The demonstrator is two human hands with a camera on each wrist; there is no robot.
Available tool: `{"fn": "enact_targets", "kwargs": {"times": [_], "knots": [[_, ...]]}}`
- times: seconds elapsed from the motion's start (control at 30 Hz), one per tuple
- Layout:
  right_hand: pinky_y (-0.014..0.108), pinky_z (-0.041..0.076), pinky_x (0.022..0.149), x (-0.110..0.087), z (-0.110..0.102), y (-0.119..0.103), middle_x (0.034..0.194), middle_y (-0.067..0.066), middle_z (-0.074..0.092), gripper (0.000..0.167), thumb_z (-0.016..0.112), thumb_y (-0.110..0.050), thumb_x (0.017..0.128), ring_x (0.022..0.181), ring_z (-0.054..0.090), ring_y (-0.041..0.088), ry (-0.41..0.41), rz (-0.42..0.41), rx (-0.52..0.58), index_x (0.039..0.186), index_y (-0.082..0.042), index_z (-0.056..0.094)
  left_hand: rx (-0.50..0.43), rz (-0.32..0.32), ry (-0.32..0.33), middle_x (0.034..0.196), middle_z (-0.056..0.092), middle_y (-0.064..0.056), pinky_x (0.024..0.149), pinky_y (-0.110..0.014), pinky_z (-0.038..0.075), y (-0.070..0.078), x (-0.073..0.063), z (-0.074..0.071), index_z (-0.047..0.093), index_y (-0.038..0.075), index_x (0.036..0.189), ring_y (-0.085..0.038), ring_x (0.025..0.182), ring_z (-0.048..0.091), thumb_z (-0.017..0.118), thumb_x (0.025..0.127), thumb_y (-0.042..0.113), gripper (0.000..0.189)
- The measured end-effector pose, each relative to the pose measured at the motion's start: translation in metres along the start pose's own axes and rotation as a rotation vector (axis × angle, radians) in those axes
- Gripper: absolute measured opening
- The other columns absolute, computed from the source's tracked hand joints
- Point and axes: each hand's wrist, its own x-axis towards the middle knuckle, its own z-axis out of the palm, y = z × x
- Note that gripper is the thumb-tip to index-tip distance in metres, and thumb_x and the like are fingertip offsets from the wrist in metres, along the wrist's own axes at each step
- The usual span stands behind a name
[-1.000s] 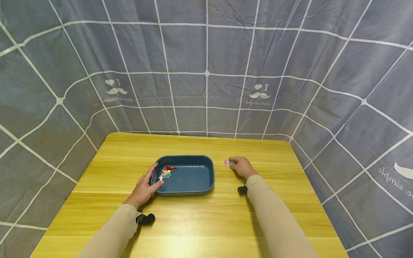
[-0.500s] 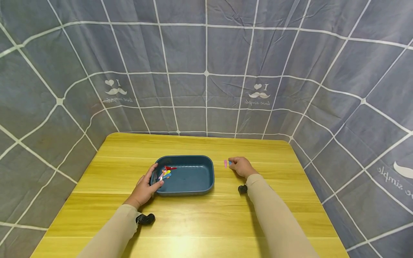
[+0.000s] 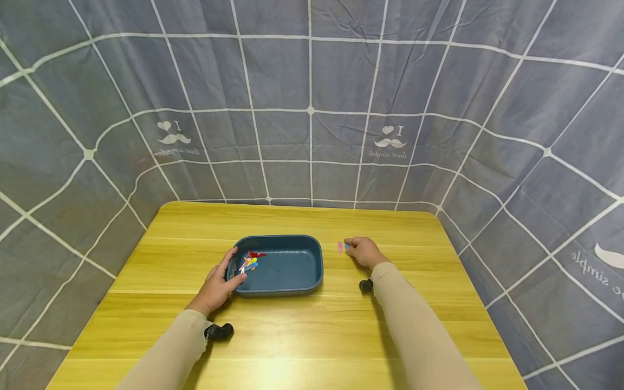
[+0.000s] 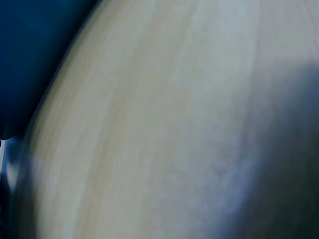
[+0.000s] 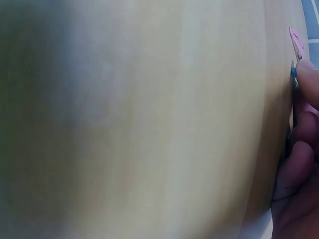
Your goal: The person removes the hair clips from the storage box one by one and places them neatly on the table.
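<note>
The head view shows a dark blue tray [image 3: 287, 271] on a yellow wood-grain tabletop [image 3: 312, 325], with a person's hand at either side of it. The left hand [image 3: 214, 288] grips the left end of the tray, thumb and forefinger spread apart, the thumb lapping over the near rim and the forefinger reaching along the left wall. To the right of the tray, and apart from it, the right hand [image 3: 364, 252] pinches a small blue hair clip [image 3: 347, 246] between thumb and fingertips, most of the clip being covered by them. A pink hair clip [image 3: 340, 248] lies on the tabletop between the tray and the right hand, just beside the blue one.

Inside the tray, toward its left end, sits a loose heap of clips [image 3: 250, 264] in yellow, blue, pink, orange and white, with a red clip [image 3: 257, 254] at the heap's far edge. Both arms wear beige sleeves [image 3: 414, 325], and a black device [image 3: 219, 331] shows at each wrist. Beyond the tray and tabletop hangs a grey curtain [image 3: 287, 135] with white grid lines and mirrored lettering. The left wrist view catches only part of the tray and blurred tabletop; that hand's fingers cannot be made out there.
</note>
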Motion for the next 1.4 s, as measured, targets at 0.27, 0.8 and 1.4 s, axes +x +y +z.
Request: {"fn": "enact_targets", "kwargs": {"times": [0.27, 0.8, 1.4], "knots": [[0.036, 0.042, 0.083, -0.0025, -0.0006, -0.0015, 0.093, 0.000, 0.067, 0.042, 0.066, -0.018, 0.105, 0.093, 0.054, 0.020, 0.000, 0.021, 0.023, 0.146, -0.011, 0.065, 0.000, 0.005, 0.006, 0.160, 0.044, -0.029, 0.111, -0.072, 0.040, -0.0009, 0.0003, 0.0005, 0.021, 0.025, 0.169, -0.050, 0.137, 0.048, 0.066, 0.103, 0.038, 0.081], [0.036, 0.044, 0.087, -0.0014, 0.0002, -0.0001, 0.096, 0.000, 0.068, 0.040, 0.067, -0.019, 0.104, 0.092, 0.055, 0.020, 0.007, -0.006, 0.001, 0.143, -0.010, 0.067, 0.005, 0.004, 0.011, 0.160, 0.043, -0.031, 0.112, -0.074, 0.039, -0.0030, 0.0013, 0.0009, 0.021, 0.026, 0.169, -0.052, 0.139, 0.047, 0.066, 0.102, 0.038, 0.082], [0.034, 0.044, 0.082, -0.0027, 0.0009, -0.0011, 0.093, 0.000, 0.067, 0.040, 0.068, -0.017, 0.103, 0.085, 0.053, 0.018, 0.014, -0.018, -0.001, 0.142, -0.008, 0.068, 0.002, 0.002, 0.007, 0.159, 0.044, -0.031, 0.112, -0.073, 0.039, -0.0016, 0.0008, 0.0001, 0.021, 0.025, 0.169, -0.051, 0.139, 0.047, 0.066, 0.103, 0.037, 0.081]]}}
